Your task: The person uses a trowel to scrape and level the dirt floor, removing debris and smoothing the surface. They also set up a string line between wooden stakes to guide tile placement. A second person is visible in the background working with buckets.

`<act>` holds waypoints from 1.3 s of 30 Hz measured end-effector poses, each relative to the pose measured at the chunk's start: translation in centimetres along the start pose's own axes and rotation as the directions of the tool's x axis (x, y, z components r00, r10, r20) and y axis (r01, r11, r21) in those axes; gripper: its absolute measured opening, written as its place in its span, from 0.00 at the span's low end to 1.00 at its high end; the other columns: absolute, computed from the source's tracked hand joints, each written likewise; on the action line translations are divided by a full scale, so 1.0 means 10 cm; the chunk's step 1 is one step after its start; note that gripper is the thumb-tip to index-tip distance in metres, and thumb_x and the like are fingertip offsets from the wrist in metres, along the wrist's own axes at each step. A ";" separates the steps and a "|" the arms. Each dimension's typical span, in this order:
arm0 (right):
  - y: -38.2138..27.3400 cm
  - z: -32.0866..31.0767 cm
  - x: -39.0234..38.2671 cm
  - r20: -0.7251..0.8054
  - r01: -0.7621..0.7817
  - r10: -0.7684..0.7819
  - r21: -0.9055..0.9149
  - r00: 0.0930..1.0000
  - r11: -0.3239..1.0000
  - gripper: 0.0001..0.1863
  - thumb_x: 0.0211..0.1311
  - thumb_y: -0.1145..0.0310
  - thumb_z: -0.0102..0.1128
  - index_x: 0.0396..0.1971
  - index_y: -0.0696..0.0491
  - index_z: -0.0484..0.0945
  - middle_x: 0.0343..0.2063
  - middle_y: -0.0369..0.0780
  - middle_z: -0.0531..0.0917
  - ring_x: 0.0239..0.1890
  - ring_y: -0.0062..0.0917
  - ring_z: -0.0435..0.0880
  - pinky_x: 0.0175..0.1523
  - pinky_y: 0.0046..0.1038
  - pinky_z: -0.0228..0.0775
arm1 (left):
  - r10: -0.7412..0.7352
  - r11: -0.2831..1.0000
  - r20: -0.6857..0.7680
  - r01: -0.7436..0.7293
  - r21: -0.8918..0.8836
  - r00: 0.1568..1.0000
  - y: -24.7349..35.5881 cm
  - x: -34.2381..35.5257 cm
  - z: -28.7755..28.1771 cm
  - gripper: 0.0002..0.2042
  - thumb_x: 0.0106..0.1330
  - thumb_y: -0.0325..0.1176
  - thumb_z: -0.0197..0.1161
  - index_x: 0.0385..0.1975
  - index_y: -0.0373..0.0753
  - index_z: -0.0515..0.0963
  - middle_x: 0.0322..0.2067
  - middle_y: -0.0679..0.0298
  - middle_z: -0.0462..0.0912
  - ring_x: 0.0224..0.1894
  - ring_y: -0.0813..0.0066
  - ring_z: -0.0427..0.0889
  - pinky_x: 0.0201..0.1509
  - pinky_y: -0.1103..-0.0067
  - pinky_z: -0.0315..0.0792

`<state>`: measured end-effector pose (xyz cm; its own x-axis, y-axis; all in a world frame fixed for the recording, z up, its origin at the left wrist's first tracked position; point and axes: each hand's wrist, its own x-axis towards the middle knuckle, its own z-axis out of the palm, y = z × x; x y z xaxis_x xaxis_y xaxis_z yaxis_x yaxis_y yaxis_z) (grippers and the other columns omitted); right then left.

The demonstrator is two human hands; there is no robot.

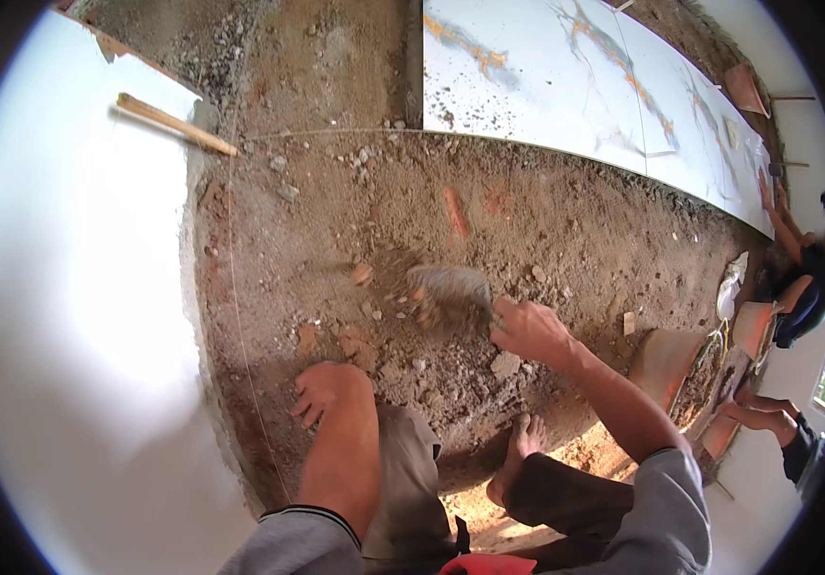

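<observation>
Grey sleeves (660, 508), right hand (532, 332) holding blurred trowel (465, 286), left hand (329, 390), rubbly soil (575, 244)

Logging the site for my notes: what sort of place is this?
Probably a room under construction: bare, rubble-strewn ground meets a white wall, large marble-look tiles cover one part, and a string line runs along the wall.

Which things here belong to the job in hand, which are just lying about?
Likely in the job:
blurred trowel-like tool in the right hand
loose soil around it
string line, probably

Apparently lying about:
reddish brick fragment
small block
crumpled white bag
</observation>
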<state>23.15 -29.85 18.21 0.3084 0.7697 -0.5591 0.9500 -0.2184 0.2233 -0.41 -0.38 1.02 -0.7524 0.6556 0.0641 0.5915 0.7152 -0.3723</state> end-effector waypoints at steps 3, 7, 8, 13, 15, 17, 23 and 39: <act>0.26 0.15 0.06 -0.144 -0.352 0.463 0.468 0.875 0.811 0.08 0.75 0.73 0.54 0.38 0.58 0.81 0.27 0.40 0.76 0.17 0.10 0.64 0.11 0.14 0.53 | -0.011 0.999 0.018 0.012 -0.034 1.000 0.02 0.07 0.22 0.25 0.80 0.45 0.40 0.74 0.47 0.63 0.78 0.55 0.57 0.77 0.41 0.59 0.73 0.45 0.61; 0.22 0.56 0.21 0.486 -0.385 0.597 0.873 0.639 -0.299 0.07 0.73 0.74 0.55 0.35 0.56 0.80 0.27 0.38 0.77 0.18 0.09 0.66 0.12 0.14 0.53 | 0.021 0.996 0.019 -0.019 -0.092 1.000 0.05 0.04 0.23 0.26 0.80 0.46 0.40 0.75 0.48 0.62 0.79 0.56 0.57 0.77 0.43 0.58 0.73 0.46 0.60; 0.06 0.65 0.13 0.174 -0.568 0.590 0.576 0.788 0.588 0.05 0.72 0.74 0.56 0.38 0.57 0.80 0.27 0.40 0.79 0.18 0.09 0.68 0.12 0.15 0.55 | -0.027 0.993 -0.039 0.023 -0.117 0.999 0.05 0.02 0.20 0.26 0.80 0.46 0.40 0.75 0.49 0.62 0.79 0.56 0.57 0.77 0.44 0.58 0.73 0.46 0.60; -0.63 0.48 -0.56 -0.106 -0.119 0.221 0.581 0.970 0.805 0.14 0.70 0.72 0.58 0.52 0.60 0.75 0.20 0.35 0.78 0.14 0.10 0.67 0.11 0.18 0.58 | 0.021 0.990 0.064 -0.012 -0.139 0.998 -0.01 0.00 0.04 0.26 0.80 0.47 0.39 0.75 0.50 0.62 0.79 0.58 0.56 0.78 0.47 0.57 0.74 0.48 0.58; -0.39 0.19 -0.34 0.025 -0.273 0.327 0.615 0.945 0.740 0.16 0.72 0.68 0.56 0.54 0.61 0.75 0.18 0.33 0.77 0.14 0.12 0.68 0.11 0.19 0.60 | -0.009 0.984 0.087 0.025 -0.179 0.996 0.04 -0.04 0.03 0.26 0.80 0.47 0.39 0.75 0.50 0.61 0.79 0.58 0.55 0.78 0.48 0.56 0.74 0.48 0.58; 0.07 -0.14 0.21 0.067 -0.318 0.447 0.796 0.892 0.516 0.21 0.75 0.64 0.50 0.59 0.62 0.73 0.16 0.32 0.76 0.14 0.12 0.69 0.11 0.19 0.60 | -0.034 0.990 0.040 0.039 -0.135 0.999 0.04 -0.04 0.02 0.27 0.80 0.48 0.39 0.76 0.51 0.61 0.80 0.59 0.55 0.78 0.49 0.56 0.74 0.49 0.58; 0.45 -0.48 1.35 0.243 -0.372 0.335 0.835 0.910 0.405 0.21 0.73 0.68 0.50 0.60 0.65 0.72 0.25 0.43 0.84 0.22 0.23 0.83 0.18 0.26 0.75 | -0.172 0.933 0.012 0.166 -0.319 0.985 0.13 -0.13 -0.09 0.27 0.80 0.49 0.38 0.76 0.52 0.60 0.80 0.60 0.54 0.79 0.52 0.55 0.75 0.50 0.56; 0.70 0.37 0.44 0.475 -0.580 0.465 0.808 0.747 0.106 0.20 0.76 0.70 0.54 0.61 0.64 0.73 0.19 0.37 0.78 0.13 0.11 0.68 0.10 0.15 0.57 | -0.135 0.865 0.168 0.199 -0.460 0.976 0.05 -0.25 -0.47 0.29 0.80 0.52 0.36 0.78 0.56 0.58 0.82 0.64 0.51 0.81 0.60 0.52 0.77 0.55 0.53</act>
<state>31.32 -30.23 14.41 0.6956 0.1883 -0.6933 -0.0378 -0.9541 -0.2971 3.14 -0.49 4.97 -0.8633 0.5028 -0.0427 0.4955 0.8607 0.1169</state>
